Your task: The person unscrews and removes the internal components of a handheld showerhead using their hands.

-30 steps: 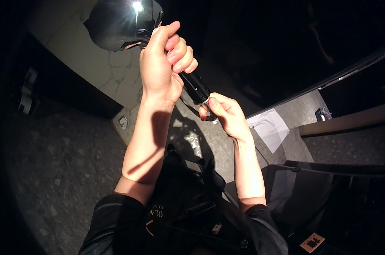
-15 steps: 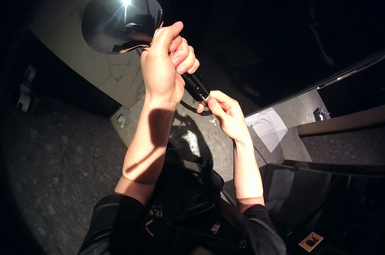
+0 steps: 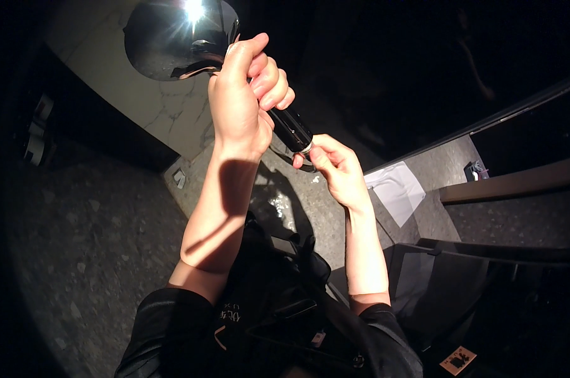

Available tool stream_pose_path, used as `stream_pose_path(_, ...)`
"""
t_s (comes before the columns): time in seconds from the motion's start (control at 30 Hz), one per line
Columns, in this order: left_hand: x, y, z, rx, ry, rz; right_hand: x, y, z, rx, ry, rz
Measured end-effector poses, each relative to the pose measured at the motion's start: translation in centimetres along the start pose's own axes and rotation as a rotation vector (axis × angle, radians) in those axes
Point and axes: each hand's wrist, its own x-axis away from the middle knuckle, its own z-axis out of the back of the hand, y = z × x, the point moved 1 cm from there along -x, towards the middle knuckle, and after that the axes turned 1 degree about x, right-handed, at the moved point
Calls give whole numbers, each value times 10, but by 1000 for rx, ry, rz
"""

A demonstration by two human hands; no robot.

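left hand (image 3: 239, 104) wrapped snug round a shiny black handle (image 3: 290, 130), upper middle, big glossy round head (image 3: 168, 47) up top left, right hand (image 3: 340, 171) pinching the handle's end mid-frame

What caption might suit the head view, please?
Left hand holds the black handle of a glossy round-headed device; right hand pinches the handle's end.
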Motion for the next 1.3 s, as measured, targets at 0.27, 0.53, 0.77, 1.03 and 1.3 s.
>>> stream_pose_path(0.27,-2,-1,-9,13,10,-28,0,-9,-2,131,221,119)
stream_pose_path(0.53,-1,-2,-9,-19,-13,-8,-1,-6,-1,64,57,32)
stream_pose_path(0.77,-4,0,-10,121,-30,36,-1,2,-4,425,389,335)
stream_pose_path(1.03,-8,2,16,158,-54,99,3,10,7,85,335,367)
stream_pose_path(1.3,-4,-10,35,129,-51,163,3,1,12,261,336,475)
